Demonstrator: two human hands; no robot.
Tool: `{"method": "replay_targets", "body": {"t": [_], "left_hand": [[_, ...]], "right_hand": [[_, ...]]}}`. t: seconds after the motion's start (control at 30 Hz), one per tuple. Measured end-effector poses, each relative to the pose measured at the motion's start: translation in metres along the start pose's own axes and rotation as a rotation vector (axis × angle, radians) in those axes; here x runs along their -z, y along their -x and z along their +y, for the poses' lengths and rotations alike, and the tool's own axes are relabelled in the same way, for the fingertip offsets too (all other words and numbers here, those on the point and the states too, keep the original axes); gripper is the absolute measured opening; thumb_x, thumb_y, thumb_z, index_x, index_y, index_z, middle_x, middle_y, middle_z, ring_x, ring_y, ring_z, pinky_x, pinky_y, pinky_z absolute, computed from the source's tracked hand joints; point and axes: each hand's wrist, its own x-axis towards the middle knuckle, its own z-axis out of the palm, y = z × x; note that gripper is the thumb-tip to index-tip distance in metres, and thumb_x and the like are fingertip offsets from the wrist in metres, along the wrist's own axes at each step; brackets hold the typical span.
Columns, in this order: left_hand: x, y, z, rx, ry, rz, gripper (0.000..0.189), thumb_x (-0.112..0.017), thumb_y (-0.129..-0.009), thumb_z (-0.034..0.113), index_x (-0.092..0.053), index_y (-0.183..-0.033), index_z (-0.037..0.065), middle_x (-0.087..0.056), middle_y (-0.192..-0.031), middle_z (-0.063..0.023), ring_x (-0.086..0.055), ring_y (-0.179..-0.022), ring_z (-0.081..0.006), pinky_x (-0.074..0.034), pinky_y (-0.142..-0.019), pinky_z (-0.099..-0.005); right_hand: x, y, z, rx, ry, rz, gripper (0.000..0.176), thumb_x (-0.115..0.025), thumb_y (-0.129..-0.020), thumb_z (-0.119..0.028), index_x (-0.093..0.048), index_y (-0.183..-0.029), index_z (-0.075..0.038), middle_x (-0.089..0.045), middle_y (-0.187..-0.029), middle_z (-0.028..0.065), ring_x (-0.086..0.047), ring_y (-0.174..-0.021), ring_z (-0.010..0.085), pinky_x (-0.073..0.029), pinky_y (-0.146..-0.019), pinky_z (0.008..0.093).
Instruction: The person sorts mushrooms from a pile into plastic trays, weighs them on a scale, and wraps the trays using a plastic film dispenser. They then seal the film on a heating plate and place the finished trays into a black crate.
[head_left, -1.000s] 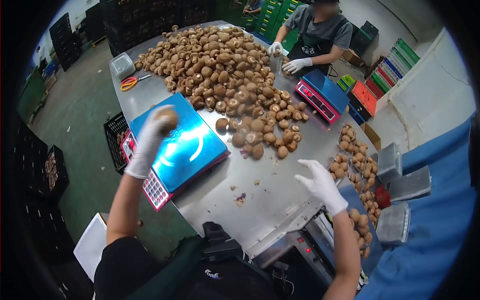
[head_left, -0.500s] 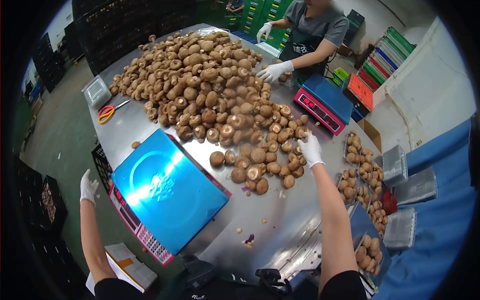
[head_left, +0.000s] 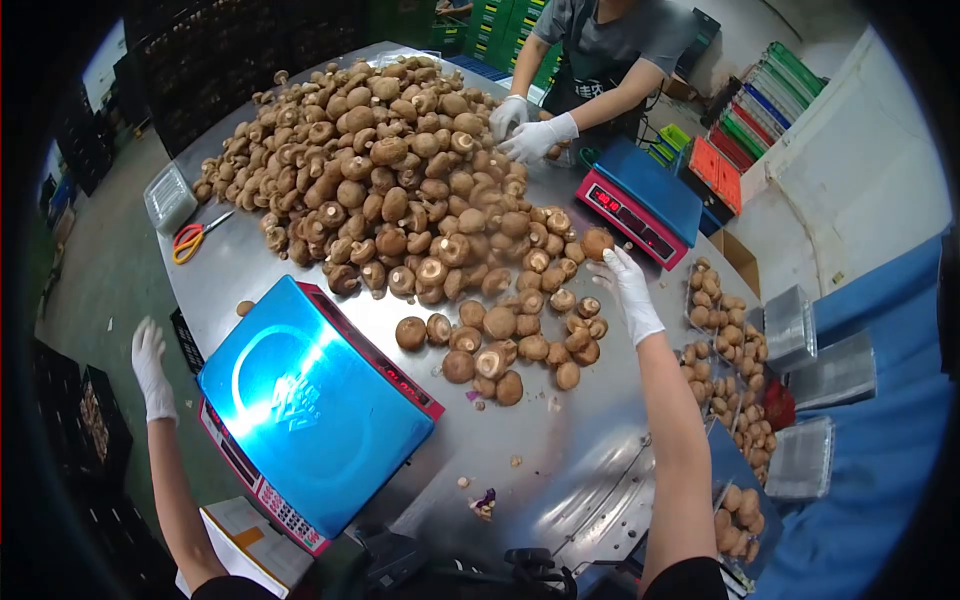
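Observation:
My right hand (head_left: 630, 292), in a white glove, is at the right end of the spread mushrooms. Its fingertips close on a brown mushroom (head_left: 597, 242), cap toward me. Loose mushrooms (head_left: 500, 322) lie just left of that hand, and a large heap (head_left: 370, 160) rises behind them. Out past the table's left side, my gloved left hand (head_left: 152, 370) is raised with fingers stretched and nothing in it. Nearest to it is the scale with a shiny blue plate (head_left: 320, 390).
Across the table (head_left: 560, 450), a person's gloved hands (head_left: 530, 135) work beside the heap. A second scale (head_left: 635, 215) stands at right, near mushroom-filled trays (head_left: 725, 330) and clear plastic boxes (head_left: 800, 455). Orange-handled scissors (head_left: 190, 242) and a clear container (head_left: 170, 198) lie at left.
My right hand has moved slightly up and taken a mushroom in its fingertips. My left hand has shifted left. The co-worker's two hands have come together by the heap.

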Motion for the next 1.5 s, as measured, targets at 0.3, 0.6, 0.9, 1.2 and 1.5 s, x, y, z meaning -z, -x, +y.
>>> {"method": "replay_targets", "body": {"t": [0.3,0.6,0.9,1.2,1.5], "left_hand": [[-0.209,0.2,0.219,-0.473,-0.114,-0.739,0.03,-0.052,-0.085,0.007,-0.058,-0.114,0.005,-0.059,-0.111,-0.0057,-0.055,-0.103,-0.0167,-0.041,-0.093,-0.0292],[-0.254,0.232,0.167,-0.684,-0.455,-1.205,0.032,-0.061,-0.084,0.028,-0.06,-0.112,0.011,-0.061,-0.104,-0.0121,-0.059,-0.094,-0.0281,-0.047,-0.081,-0.0362],[-0.402,0.184,0.124,-0.875,-0.517,-0.849,0.048,-0.062,-0.081,0.032,-0.052,-0.12,0.003,-0.047,-0.125,-0.022,-0.047,-0.114,-0.0385,-0.041,-0.095,-0.0423],[-0.502,0.216,0.105,-0.965,-0.724,-0.877,0.078,-0.057,-0.079,0.053,-0.037,-0.135,0.003,-0.03,-0.137,-0.0307,-0.021,-0.131,-0.0492,-0.018,-0.108,-0.0509],[-0.437,0.281,0.076,-1.2,-0.773,-1.386,0.073,-0.047,-0.084,0.059,-0.045,-0.129,0.001,-0.027,-0.14,-0.0312,-0.026,-0.132,-0.0425,-0.019,-0.11,-0.0469]], "right_hand": [[-0.058,0.116,-0.081,0.123,-0.152,-0.343,0.04,-0.056,-0.092,-0.024,-0.05,-0.124,-0.001,-0.061,-0.111,0.007,-0.061,-0.093,0.015,-0.048,-0.073,0.0256],[-0.045,0.141,-0.006,-0.007,0.639,-0.214,0.043,-0.063,-0.086,-0.02,-0.053,-0.121,0.003,-0.062,-0.112,0.0118,-0.061,-0.096,0.0191,-0.049,-0.079,0.0302],[-0.038,0.1,0.037,0.242,0.986,-0.073,0.038,-0.063,-0.081,-0.026,-0.059,-0.114,-0.007,-0.061,-0.105,0.0144,-0.061,-0.094,0.0293,-0.047,-0.084,0.0376],[-0.039,0.079,0.018,0.551,1.051,0.067,0.038,-0.066,-0.078,-0.02,-0.058,-0.112,-0.007,-0.058,-0.11,0.0138,-0.053,-0.105,0.0319,-0.042,-0.093,0.0383],[-0.036,0.055,0.022,0.457,0.912,0.116,0.033,-0.063,-0.081,-0.017,-0.058,-0.112,-0.006,-0.057,-0.111,0.0142,-0.054,-0.105,0.0306,-0.043,-0.092,0.0376]]}}
